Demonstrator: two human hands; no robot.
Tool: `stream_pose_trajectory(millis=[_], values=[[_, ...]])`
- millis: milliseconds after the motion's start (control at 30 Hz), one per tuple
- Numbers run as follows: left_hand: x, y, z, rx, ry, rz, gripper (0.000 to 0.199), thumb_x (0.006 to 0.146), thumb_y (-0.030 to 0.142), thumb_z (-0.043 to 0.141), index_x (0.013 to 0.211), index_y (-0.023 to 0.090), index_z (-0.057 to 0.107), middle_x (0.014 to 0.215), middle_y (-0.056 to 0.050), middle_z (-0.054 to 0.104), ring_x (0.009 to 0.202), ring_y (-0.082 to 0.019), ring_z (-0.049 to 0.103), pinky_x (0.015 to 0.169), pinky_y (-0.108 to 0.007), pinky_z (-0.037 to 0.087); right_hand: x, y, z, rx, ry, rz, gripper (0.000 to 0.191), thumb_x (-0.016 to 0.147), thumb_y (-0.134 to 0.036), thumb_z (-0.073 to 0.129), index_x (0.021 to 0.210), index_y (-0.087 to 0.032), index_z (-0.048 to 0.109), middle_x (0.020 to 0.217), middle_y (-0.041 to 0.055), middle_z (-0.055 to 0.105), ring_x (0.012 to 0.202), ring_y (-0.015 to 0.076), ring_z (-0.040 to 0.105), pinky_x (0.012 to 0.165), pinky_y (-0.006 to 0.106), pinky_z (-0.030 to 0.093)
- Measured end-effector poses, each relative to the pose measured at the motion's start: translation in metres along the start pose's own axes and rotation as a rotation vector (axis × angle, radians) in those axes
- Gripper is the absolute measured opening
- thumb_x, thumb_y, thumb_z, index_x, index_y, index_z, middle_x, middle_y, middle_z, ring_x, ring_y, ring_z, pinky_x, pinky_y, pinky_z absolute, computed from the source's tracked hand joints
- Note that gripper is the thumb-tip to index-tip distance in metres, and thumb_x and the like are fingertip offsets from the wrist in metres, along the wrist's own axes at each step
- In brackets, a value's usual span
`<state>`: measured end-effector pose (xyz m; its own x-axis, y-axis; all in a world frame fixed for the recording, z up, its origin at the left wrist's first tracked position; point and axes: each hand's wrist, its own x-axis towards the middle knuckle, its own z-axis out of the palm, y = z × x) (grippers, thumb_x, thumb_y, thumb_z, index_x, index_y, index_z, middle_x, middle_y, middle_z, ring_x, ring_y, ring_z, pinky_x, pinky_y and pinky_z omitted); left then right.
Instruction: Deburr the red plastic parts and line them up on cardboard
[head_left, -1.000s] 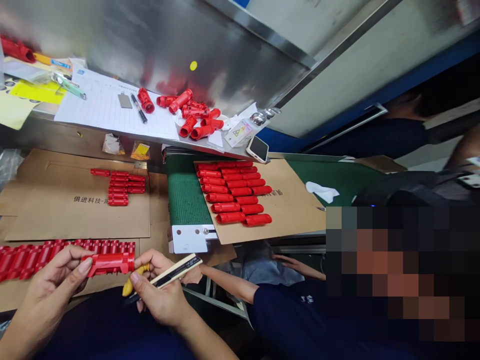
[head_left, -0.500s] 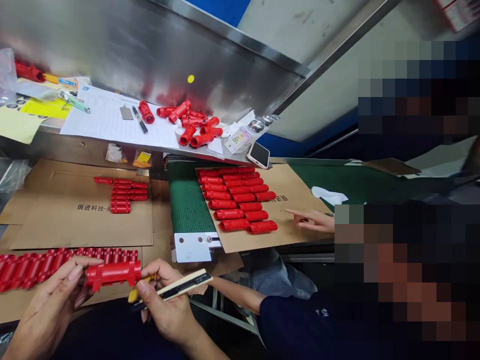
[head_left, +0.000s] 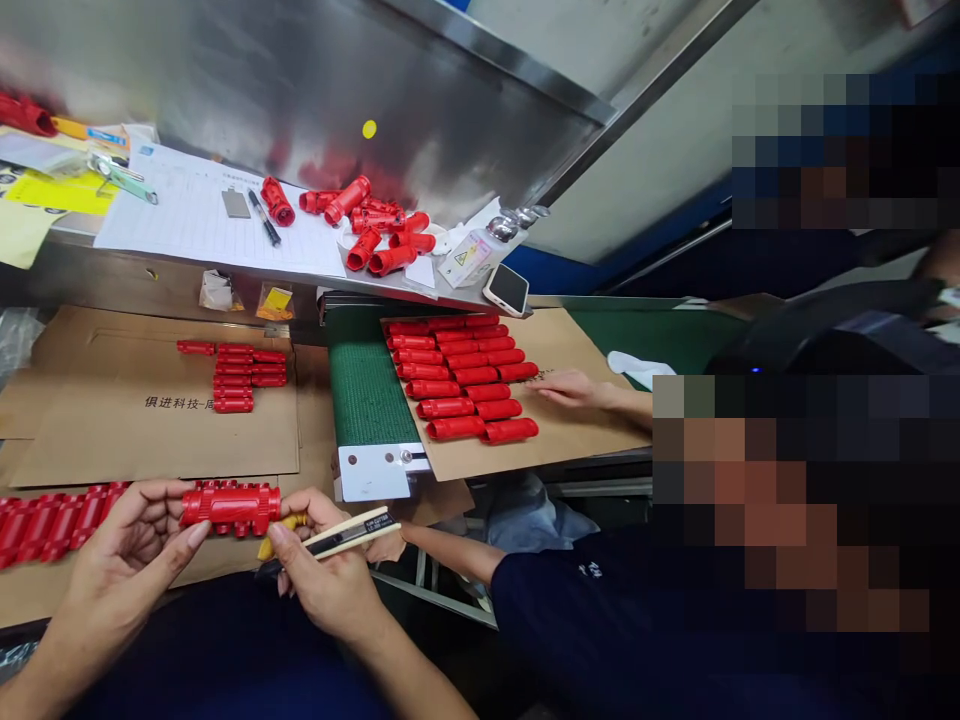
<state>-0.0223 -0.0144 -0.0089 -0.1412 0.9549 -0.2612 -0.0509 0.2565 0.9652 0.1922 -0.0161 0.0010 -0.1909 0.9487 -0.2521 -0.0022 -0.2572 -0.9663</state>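
Observation:
A ribbed red plastic tube (head_left: 232, 507) lies level between both hands, above the cardboard at lower left. My left hand (head_left: 135, 555) grips its left end between thumb and fingers. My right hand (head_left: 334, 585) is closed around a box cutter (head_left: 349, 533) with a pale handle, and its fingertips meet the tube's right end. The cutter's handle points up to the right; I cannot make out its blade. A yellow covering (head_left: 289, 530) shows at the right fingers. Just behind my left hand, more red tubes (head_left: 49, 525) lie in a row.
Red tubes (head_left: 454, 375) lie in rows on cardboard (head_left: 555, 440) over a green conveyor (head_left: 358, 390), where a co-worker's hand (head_left: 570, 388) reaches in. Another cardboard sheet (head_left: 97, 430) bears several tubes. The metal shelf holds papers (head_left: 202, 230), a phone (head_left: 507, 289) and a bottle (head_left: 472, 255).
The red tube has turned about its length, and now its row of studs faces down. The co-worker's pointing hand has moved left to the tubes. The view has shifted slightly.

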Motion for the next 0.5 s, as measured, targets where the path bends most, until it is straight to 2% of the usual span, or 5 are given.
stream_pose_trajectory(millis=[200,300,367,467,500], values=[[0.008,0.000,-0.005,0.041,-0.018,0.031,0.032,0.091,0.056,0.080,0.097,0.025,0.075,0.080,0.000,0.068,0.058,-0.011,0.056,0.053,-0.017,0.051,0.002,-0.007,0.000,-0.458,0.153,-0.543,0.024,0.104,-0.030,0.063,0.082,-0.022,0.061,0.068,-0.0027,0.059,0.061,0.0124,0.058,0.060,0.024,0.045],[0.006,0.005,-0.001,0.010,0.020,0.189,0.027,0.087,0.047,0.087,0.103,0.027,0.078,0.104,-0.005,0.075,0.082,-0.016,0.072,0.073,-0.020,0.061,0.004,-0.007,0.001,-0.527,0.218,-0.583,0.024,0.106,-0.024,0.059,0.083,-0.021,0.063,0.070,-0.0012,0.062,0.062,0.0126,0.059,0.060,0.024,0.045],[0.006,0.008,0.005,-0.062,0.032,0.205,0.035,0.081,0.042,0.092,0.109,0.028,0.077,0.113,-0.006,0.076,0.097,-0.021,0.076,0.085,-0.025,0.064,0.005,-0.004,0.003,-0.546,0.245,-0.628,0.019,0.107,-0.024,0.061,0.089,-0.020,0.066,0.073,0.0003,0.067,0.063,0.0132,0.061,0.061,0.024,0.047],[0.007,0.009,0.016,-0.119,0.057,0.115,0.054,0.069,0.039,0.101,0.113,0.027,0.073,0.099,-0.003,0.076,0.086,-0.021,0.076,0.078,-0.027,0.065,0.009,0.003,0.008,-0.607,0.227,-0.805,0.015,0.107,-0.023,0.061,0.098,-0.018,0.071,0.076,0.0031,0.071,0.063,0.0141,0.063,0.061,0.025,0.050],[0.008,0.009,0.019,-0.103,0.071,0.094,0.053,0.068,0.040,0.101,0.111,0.026,0.072,0.095,-0.002,0.075,0.081,-0.020,0.074,0.074,-0.027,0.064,0.010,0.005,0.009,-0.639,0.223,-0.867,0.015,0.108,-0.022,0.060,0.099,-0.018,0.072,0.076,0.0040,0.071,0.063,0.0145,0.063,0.061,0.025,0.051]])
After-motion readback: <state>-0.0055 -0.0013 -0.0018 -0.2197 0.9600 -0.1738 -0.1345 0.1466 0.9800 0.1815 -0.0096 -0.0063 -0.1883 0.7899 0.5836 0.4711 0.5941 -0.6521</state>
